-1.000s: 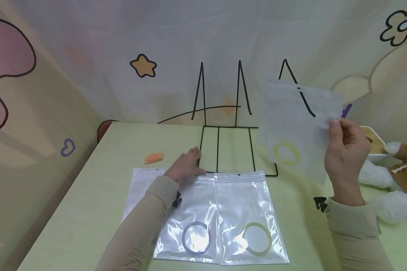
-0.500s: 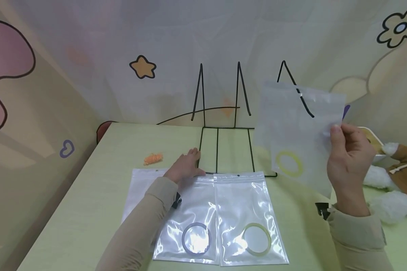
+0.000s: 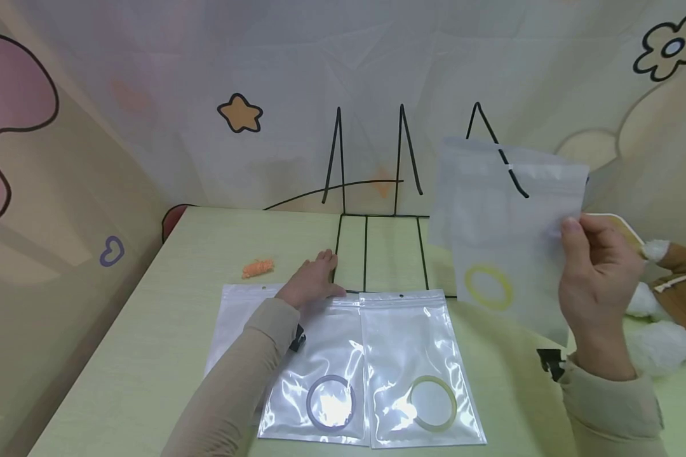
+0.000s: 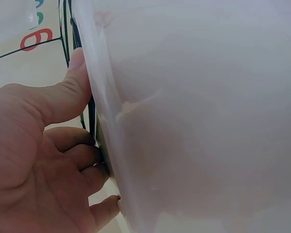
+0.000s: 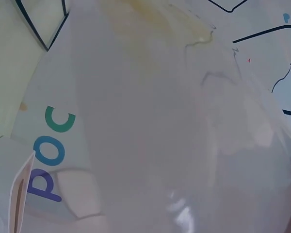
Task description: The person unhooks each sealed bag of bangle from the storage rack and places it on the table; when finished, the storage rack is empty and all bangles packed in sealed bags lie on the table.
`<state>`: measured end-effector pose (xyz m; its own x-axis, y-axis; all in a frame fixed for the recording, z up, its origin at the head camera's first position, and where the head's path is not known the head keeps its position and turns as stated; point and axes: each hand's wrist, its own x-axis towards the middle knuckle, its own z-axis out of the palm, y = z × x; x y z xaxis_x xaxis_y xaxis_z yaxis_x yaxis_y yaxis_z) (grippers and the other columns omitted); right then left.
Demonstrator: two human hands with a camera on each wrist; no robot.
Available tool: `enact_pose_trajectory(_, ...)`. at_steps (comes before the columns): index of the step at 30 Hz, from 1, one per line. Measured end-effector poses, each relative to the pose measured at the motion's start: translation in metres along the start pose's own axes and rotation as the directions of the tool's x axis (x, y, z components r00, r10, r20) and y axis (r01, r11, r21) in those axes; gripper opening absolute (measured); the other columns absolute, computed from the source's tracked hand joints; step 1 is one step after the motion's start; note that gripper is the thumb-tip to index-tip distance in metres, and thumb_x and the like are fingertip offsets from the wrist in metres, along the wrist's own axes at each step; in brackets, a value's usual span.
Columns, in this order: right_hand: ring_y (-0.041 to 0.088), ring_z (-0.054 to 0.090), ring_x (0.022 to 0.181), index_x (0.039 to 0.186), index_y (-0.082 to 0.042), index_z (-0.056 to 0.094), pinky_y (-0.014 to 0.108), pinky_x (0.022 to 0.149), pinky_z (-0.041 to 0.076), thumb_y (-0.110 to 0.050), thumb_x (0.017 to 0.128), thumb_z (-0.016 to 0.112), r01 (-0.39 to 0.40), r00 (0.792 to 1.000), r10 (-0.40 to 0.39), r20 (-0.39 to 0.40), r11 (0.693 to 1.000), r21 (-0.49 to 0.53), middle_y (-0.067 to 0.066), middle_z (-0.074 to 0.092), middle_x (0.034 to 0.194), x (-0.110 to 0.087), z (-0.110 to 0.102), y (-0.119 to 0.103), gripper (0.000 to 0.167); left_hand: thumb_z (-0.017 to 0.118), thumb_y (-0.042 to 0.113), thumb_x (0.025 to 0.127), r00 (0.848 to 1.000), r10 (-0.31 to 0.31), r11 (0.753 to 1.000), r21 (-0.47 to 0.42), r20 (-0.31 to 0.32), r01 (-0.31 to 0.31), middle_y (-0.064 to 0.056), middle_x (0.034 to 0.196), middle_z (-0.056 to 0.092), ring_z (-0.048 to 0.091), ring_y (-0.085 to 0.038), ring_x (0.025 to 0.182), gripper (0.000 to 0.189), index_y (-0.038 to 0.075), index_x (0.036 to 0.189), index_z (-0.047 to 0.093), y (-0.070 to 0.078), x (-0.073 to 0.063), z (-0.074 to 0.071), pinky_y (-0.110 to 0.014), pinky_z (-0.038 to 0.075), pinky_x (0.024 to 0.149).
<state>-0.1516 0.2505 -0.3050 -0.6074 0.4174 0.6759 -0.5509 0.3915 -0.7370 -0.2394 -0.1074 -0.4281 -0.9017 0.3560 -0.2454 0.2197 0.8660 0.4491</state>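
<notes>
In the head view a black wire rack (image 3: pixel 366 254) with three upright prongs stands on the table. My right hand (image 3: pixel 601 289) pinches the right edge of a translucent zip bag (image 3: pixel 514 247) with a yellow ring (image 3: pixel 488 287) on it. The bag hangs at the right prong (image 3: pixel 483 120), which crosses its top edge; another translucent layer shows behind its left side. My left hand (image 3: pixel 311 279) holds the rack's front left corner, thumb by the front wire. In the left wrist view its fingers (image 4: pixel 85 158) curl against the wires beside a cloudy bag (image 4: pixel 199 126).
Before the rack lie flat zip bags: one with a purple ring (image 3: pixel 331 401), one with a yellow-green ring (image 3: pixel 433 404), and a plain white part (image 3: pixel 237 311) under my left arm. A small orange bundle (image 3: pixel 258 268) lies left. A plush toy (image 3: pixel 683 279) is at right.
My right hand has shifted slightly right and down, drawing the hanging bag's edge with it. The left hand and the rack have stayed where they were.
</notes>
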Motion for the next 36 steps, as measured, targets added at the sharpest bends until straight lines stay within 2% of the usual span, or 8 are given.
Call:
enact_pose_trajectory(8, 0.01, 0.053, 0.068, 0.091, 0.013, 0.068, 0.019, 0.064, 0.042, 0.001, 0.09, 0.063, 0.026, 1.0, -0.028, 0.012, 0.989, 0.144, 0.006, 0.065, 0.083, -0.006, -0.004, -0.016, 0.013, 0.073, 0.036, 0.087, 1.0, 0.003, 1.0, 0.005, 0.01, -0.003, -0.02, 0.159, 0.013, 0.01, -0.03, 0.147, 0.088, -0.003, 0.15, 0.025, 0.001, 0.0, 0.003, -0.05, 0.01, 0.117)
enact_pose_trajectory(11, 0.011, 0.053, 0.07, 0.094, 0.012, 0.069, 0.019, 0.066, 0.042, 0.003, 0.089, 0.062, 0.02, 1.0, -0.022, 0.012, 0.987, 0.16, 0.007, 0.066, 0.086, -0.008, -0.006, -0.022, 0.012, 0.072, 0.036, 0.087, 1.0, 0.001, 1.0, 0.007, 0.012, -0.001, -0.02, 0.159, 0.012, 0.01, -0.03, 0.147, 0.088, -0.003, 0.151, 0.025, 0.001, 0.0, 0.002, -0.05, 0.01, 0.117)
enact_pose_trajectory(17, 0.01, 0.055, 0.07, 0.096, 0.013, 0.068, 0.018, 0.067, 0.044, 0.003, 0.09, 0.063, 0.022, 0.999, -0.024, 0.024, 0.996, 0.086, 0.003, 0.067, 0.087, -0.011, -0.014, -0.019, 0.013, 0.072, 0.036, 0.088, 1.0, -0.001, 1.0, -0.005, 0.009, 0.002, -0.019, 0.159, 0.011, 0.009, -0.03, 0.147, 0.088, -0.002, 0.151, 0.024, 0.0, 0.0, 0.001, -0.049, 0.009, 0.117)
enact_pose_trajectory(26, 0.008, 0.058, 0.073, 0.103, 0.01, 0.069, 0.013, 0.07, 0.047, -0.005, 0.093, 0.064, 0.027, 0.999, -0.022, 0.045, 0.994, -0.109, -0.004, 0.068, 0.094, -0.017, -0.027, -0.024, 0.019, 0.072, 0.037, 0.087, 1.0, 0.002, 1.0, -0.011, 0.01, -0.002, -0.019, 0.159, 0.01, 0.008, -0.03, 0.147, 0.088, -0.002, 0.151, 0.024, -0.002, 0.002, 0.0, -0.049, 0.008, 0.117)
enact_pose_trajectory(33, 0.008, 0.061, 0.077, 0.104, 0.016, 0.066, 0.011, 0.075, 0.049, 0.001, 0.091, 0.063, 0.014, 0.999, -0.012, 0.038, 0.999, -0.049, -0.003, 0.069, 0.095, -0.021, -0.036, -0.03, 0.02, 0.072, 0.036, 0.087, 1.0, 0.011, 1.0, -0.008, 0.002, -0.011, -0.02, 0.159, 0.011, 0.009, -0.031, 0.147, 0.088, -0.003, 0.15, 0.025, -0.002, 0.002, 0.0, -0.049, 0.009, 0.117)
enact_pose_trajectory(36, 0.007, 0.063, 0.078, 0.104, 0.015, 0.067, 0.01, 0.074, 0.049, 0.001, 0.09, 0.063, 0.011, 0.999, -0.01, 0.034, 0.999, -0.039, -0.003, 0.069, 0.096, -0.025, -0.04, -0.032, 0.02, 0.072, 0.036, 0.087, 1.0, 0.012, 1.0, -0.007, 0.002, -0.012, -0.02, 0.158, 0.011, 0.009, -0.031, 0.147, 0.088, -0.003, 0.15, 0.025, -0.001, 0.001, 0.0, -0.05, 0.009, 0.117)
